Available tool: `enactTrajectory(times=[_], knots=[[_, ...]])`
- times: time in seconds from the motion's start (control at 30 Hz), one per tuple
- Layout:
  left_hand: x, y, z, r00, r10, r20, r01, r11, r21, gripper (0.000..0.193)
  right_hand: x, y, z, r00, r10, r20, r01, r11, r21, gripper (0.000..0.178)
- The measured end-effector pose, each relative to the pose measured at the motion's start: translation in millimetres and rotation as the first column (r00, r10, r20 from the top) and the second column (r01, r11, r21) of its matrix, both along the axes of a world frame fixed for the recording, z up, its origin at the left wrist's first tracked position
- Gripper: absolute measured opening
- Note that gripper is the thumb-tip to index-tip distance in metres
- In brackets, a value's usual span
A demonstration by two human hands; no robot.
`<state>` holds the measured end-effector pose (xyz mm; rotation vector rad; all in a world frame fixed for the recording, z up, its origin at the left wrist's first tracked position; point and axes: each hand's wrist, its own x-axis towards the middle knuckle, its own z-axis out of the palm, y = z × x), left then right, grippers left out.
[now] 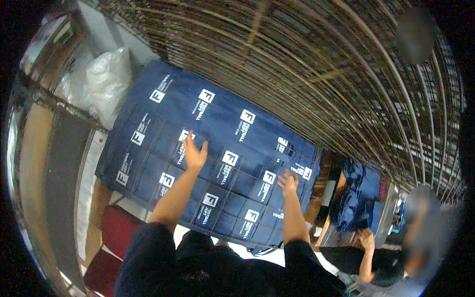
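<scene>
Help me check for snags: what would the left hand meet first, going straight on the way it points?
Probably the blue printed sheet below the left hand, though depth is unclear. If the hand clears that surface, the wire grid beyond the sheet's far edge looks first.

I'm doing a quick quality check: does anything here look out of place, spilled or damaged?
Nothing clearly stands out. The blue printed sheet lies spread beneath the left hand and right hand, with no obvious tear or spill. Small flaws would be too fine to see.
</scene>
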<state>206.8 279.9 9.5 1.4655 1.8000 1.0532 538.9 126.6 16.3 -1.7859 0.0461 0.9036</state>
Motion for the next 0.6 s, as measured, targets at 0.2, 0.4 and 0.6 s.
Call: enactTrajectory(times=[0.2, 0.4, 0.6], knots=[[-51.3, -125.8, 1.8, 0.954, -0.297, -0.045, 0.301, 0.942, 0.146, 0.052, 84.4, -157.3, -2.6, 0.932, -0.135, 0.336, 0.098, 0.987, 0.126, 0.038], [-71.1, -225.0, 12.9, 0.941, -0.331, 0.071, 0.335, 0.941, -0.051, 0.043, 163.4, -253.4, 66.2, 0.325, -0.291, 0.900, 0.427, 0.894, 0.135, 0.013], [-29.6, -283.7, 62.0, 0.888, -0.460, 0.008, 0.458, 0.884, -0.092, 0.038, 238.2, -327.5, 119.7, 0.147, -0.233, 0.961, 0.811, 0.584, 0.018, 0.040]])
